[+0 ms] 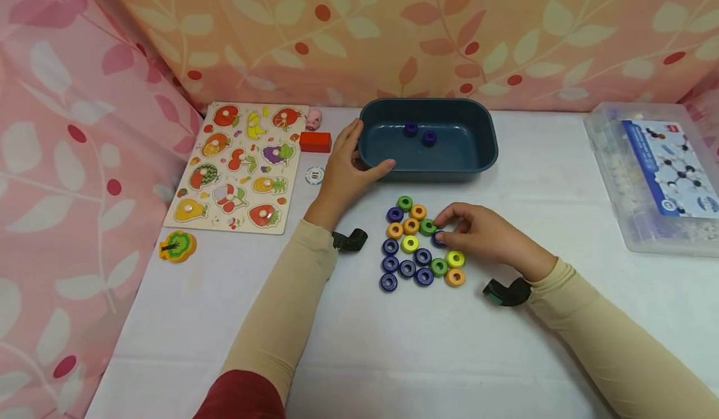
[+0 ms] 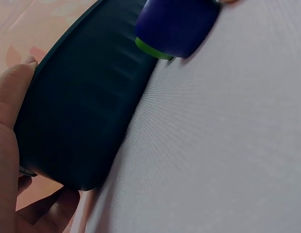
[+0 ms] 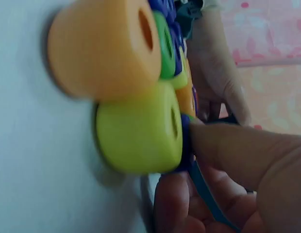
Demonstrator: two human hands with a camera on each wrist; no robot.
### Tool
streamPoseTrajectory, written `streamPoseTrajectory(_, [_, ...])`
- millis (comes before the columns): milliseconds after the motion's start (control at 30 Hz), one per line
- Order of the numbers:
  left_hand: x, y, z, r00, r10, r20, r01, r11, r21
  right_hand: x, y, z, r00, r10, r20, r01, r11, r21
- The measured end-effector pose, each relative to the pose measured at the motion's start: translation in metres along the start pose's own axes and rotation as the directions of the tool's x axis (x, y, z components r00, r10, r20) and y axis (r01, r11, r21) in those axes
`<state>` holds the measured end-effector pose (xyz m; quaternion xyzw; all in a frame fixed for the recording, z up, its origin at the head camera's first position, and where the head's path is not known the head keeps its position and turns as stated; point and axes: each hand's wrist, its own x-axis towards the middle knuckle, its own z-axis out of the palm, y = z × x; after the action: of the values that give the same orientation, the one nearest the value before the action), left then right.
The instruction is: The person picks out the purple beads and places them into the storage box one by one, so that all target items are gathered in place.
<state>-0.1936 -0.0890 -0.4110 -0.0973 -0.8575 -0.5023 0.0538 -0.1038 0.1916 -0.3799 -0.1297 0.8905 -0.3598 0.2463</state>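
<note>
- While the left hand [image 1: 344, 182] spreads wide at the left end of a dark teal, rounded-rectangular plastic tub [image 1: 460, 155], thumb along the near side, fingers at the end wall, nothing else in it.
- Right hand [image 1: 483, 235]: half-closed, thumb and fingers bent about a dark purple-blue, ring-shaped bead [image 1: 435, 239]; looks like a pinch, far-side contact hidden. Can't tell if bead is off the desk [image 1: 359, 344].
- Bead sits at right edge of a loose cluster of purple, green, orange and yellow ring beads, right beside a green ring bead [image 1: 422, 228].
- Key relation: tub lies ahead and slightly left of the right hand, long axis crosswise, near wall facing the cluster. Right hand nearer the beads, left hand already at the tub.
- Head view shows two purple ring beads [image 1: 429, 138] inside tub; left wrist gets only outer wall plus fingers around its end.
- Right wrist shows thumb against the purple-blue bead, behind a thick yellow bead [image 3: 133, 133] and orange bead [image 3: 92, 53]; their barrel depth barely reads from overhead.
</note>
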Motion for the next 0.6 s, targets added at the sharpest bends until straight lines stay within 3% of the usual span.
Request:
streamPoseTrajectory(133, [0.001,0.001,-0.001,1.0,0.005,-0.004,-0.005,1.0,0.009,0.002,0.002,-0.004,0.998,0.021,-0.056,-0.023,0.999,-0.031])
streamPoseTrajectory(367, [0.001,0.001,-0.002,1.0,0.0,-0.001,0.0,1.0,0.008,0.003,-0.001,-0.011,0.998,0.06,-0.013,-0.06,0.998,-0.027])
streamPoseTrajectory(600, [0.001,-0.001,0.0,1.0,0.015,-0.002,-0.015,1.0,-0.003,0.006,-0.035,-0.04,0.997,0.043,-0.058,-0.043,0.999,0.013])
